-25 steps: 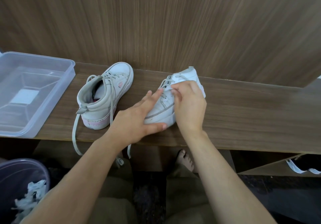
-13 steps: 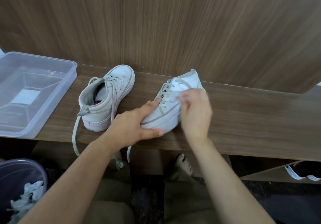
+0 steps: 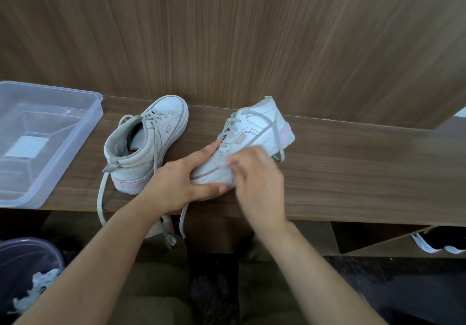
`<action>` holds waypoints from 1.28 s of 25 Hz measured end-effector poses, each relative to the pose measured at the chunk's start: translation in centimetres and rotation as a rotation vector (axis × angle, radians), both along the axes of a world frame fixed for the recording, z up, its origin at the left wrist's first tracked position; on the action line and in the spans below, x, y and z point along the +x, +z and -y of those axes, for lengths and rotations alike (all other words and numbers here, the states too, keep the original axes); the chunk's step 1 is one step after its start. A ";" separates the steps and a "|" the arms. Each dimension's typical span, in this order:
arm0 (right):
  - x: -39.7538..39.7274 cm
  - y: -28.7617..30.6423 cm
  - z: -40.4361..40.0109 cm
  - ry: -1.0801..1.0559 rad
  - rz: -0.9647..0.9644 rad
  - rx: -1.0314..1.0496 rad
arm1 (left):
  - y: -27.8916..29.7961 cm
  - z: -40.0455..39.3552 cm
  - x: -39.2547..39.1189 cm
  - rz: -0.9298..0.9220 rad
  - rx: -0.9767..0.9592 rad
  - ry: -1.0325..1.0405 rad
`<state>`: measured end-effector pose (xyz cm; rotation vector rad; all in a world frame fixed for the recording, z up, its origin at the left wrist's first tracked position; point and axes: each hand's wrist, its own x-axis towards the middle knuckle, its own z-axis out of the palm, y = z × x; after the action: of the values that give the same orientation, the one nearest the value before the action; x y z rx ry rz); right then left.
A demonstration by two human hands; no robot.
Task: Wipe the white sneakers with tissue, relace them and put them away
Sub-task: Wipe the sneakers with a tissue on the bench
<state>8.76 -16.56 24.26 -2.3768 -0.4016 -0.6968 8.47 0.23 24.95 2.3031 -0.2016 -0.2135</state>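
Two white sneakers with pink heel trim are on a brown wooden shelf (image 3: 353, 173). The left sneaker (image 3: 151, 143) stands upright with its heel toward me, and its grey laces dangle over the front edge. The right sneaker (image 3: 257, 133) lies on its side with its toe toward me. My left hand (image 3: 176, 183) grips its toe, thumb under the sole edge and forefinger stretched along the upper. My right hand (image 3: 259, 183) is blurred just right of the toe, its fingers curled and pinching the shoelace (image 3: 278, 138), which runs across the sneaker's side.
A clear plastic box (image 3: 83, 133) sits on the shelf's left end. A dark bin (image 3: 27, 251) with crumpled tissue stands at the lower left. A wood-panel wall rises behind the shelf. A dark shoe with white stripes (image 3: 438, 247) sits in a lower compartment at the right.
My right hand has drawn back from the eyelets toward me, pulling the lace out across the shoe. The right sneaker has tipped further onto its side. My left hand stays on the toe.
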 end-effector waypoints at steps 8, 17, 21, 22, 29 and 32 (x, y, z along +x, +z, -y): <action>2.1 -0.1 2.0 -0.233 -0.203 0.260 | -0.5 0.6 -0.2 0.018 0.004 0.069; 1.0 0.5 0.4 -0.249 -0.203 0.233 | -0.2 0.6 -0.5 -0.027 -0.004 0.038; 3.9 0.6 2.5 -0.444 -0.280 0.369 | -0.5 1.6 -1.1 0.002 -0.006 0.098; 3.5 0.4 2.6 -0.405 -0.294 0.342 | -0.6 1.7 -1.1 0.003 -0.012 0.111; 0.5 0.4 3.2 -0.234 -0.346 0.259 | -0.2 2.2 -1.5 0.157 0.273 0.073; 2.2 -0.2 4.7 -0.355 -0.376 0.426 | -0.6 3.2 -2.2 0.167 0.413 0.106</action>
<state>10.93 -21.24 24.10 -2.1146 0.3089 -0.4156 6.27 -2.95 24.36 2.7368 -0.1268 -0.0065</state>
